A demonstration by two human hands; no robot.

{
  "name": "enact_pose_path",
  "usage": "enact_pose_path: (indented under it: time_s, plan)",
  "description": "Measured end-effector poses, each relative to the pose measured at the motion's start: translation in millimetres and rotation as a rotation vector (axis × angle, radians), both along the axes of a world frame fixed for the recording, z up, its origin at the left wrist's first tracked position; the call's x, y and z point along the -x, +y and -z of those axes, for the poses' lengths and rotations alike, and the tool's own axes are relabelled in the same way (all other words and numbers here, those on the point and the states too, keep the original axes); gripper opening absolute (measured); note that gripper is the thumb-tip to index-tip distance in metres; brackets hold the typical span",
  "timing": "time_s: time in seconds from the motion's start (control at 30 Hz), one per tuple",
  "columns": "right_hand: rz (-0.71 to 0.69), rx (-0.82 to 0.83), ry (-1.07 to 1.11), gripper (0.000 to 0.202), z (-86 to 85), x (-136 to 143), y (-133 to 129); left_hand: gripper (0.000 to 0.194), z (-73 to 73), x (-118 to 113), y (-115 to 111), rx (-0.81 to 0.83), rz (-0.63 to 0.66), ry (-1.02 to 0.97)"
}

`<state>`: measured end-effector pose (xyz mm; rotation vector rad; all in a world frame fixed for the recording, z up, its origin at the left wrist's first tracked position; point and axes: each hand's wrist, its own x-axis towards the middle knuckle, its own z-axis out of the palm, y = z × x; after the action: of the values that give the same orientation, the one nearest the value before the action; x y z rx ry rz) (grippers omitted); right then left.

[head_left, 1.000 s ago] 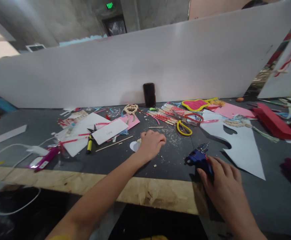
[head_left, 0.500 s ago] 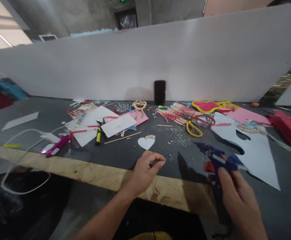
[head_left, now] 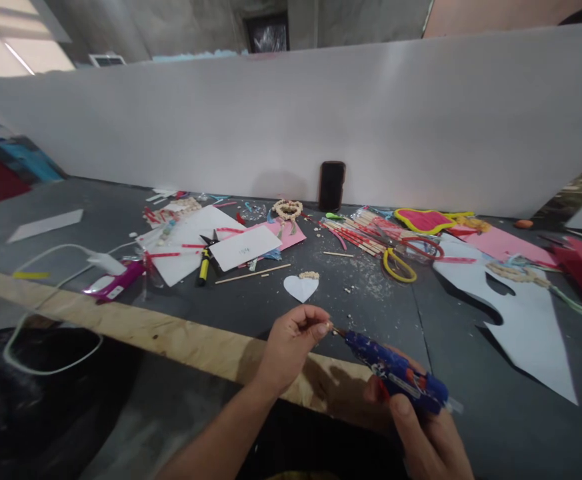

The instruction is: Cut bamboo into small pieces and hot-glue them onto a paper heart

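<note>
My right hand (head_left: 421, 427) is wrapped round a blue hot glue gun (head_left: 395, 372), with a clear glue stick jutting from its back end. The gun's nozzle points left and meets the fingertips of my left hand (head_left: 295, 343). Thumb and forefinger of that hand are pinched together on something tiny, mostly hidden and too small to name. Just beyond the left hand lies a white paper heart (head_left: 301, 288) on the dark table. Small pale wooden pieces (head_left: 309, 275) line the heart's upper right edge.
Yellow-handled pliers (head_left: 204, 267), a white card (head_left: 245, 248) and thin sticks lie left of the heart. Scissors (head_left: 399, 265) and red-striped sticks (head_left: 355, 235) are to the right. A phone (head_left: 331, 186) leans against the white partition (head_left: 211, 133). Cut white paper (head_left: 525, 327) covers the right side.
My right hand has brought the glue gun leftward, so its nozzle is now at my left fingertips. The left hand keeps its pinch, and the view has shifted slightly.
</note>
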<state>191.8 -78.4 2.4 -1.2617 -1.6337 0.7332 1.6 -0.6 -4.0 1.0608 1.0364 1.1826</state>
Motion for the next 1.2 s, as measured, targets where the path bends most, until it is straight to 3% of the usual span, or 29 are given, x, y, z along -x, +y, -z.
enact_pose_path:
  time_s: [1.2]
  plan:
    - [0.060,0.072,-0.001,0.033,7.4,5.0,-3.4,0.009,2.4,2.5,-3.6,-0.015,-0.038,0.083]
